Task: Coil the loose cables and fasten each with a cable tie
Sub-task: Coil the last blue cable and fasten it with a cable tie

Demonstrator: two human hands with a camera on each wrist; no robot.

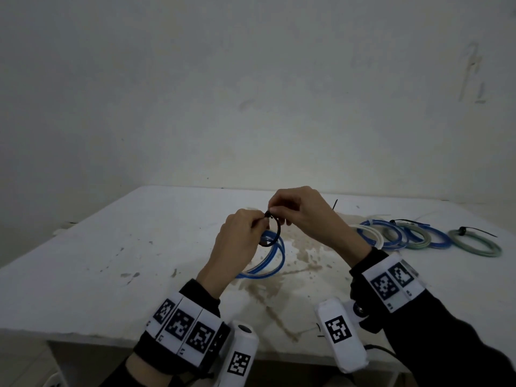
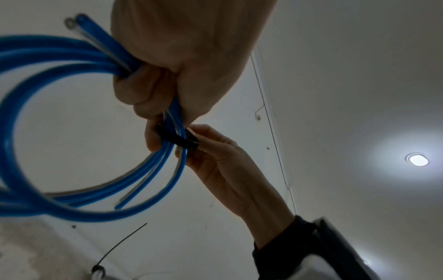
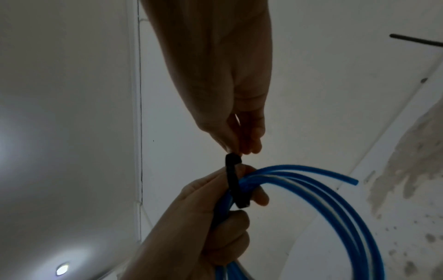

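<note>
While my left hand (image 1: 237,236) gripped the blue coil (image 1: 272,255) above the surface (image 1: 111,261), my right hand (image 1: 301,210) pinched the black tie (image 1: 275,227) at its head, just right of my left thumb, its loop crossing the strands.

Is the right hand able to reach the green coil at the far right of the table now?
Probably not at once: the right hand pinches the black cable tie around the blue coil. The path over the table to the green coil looks free once it lets go.
</note>
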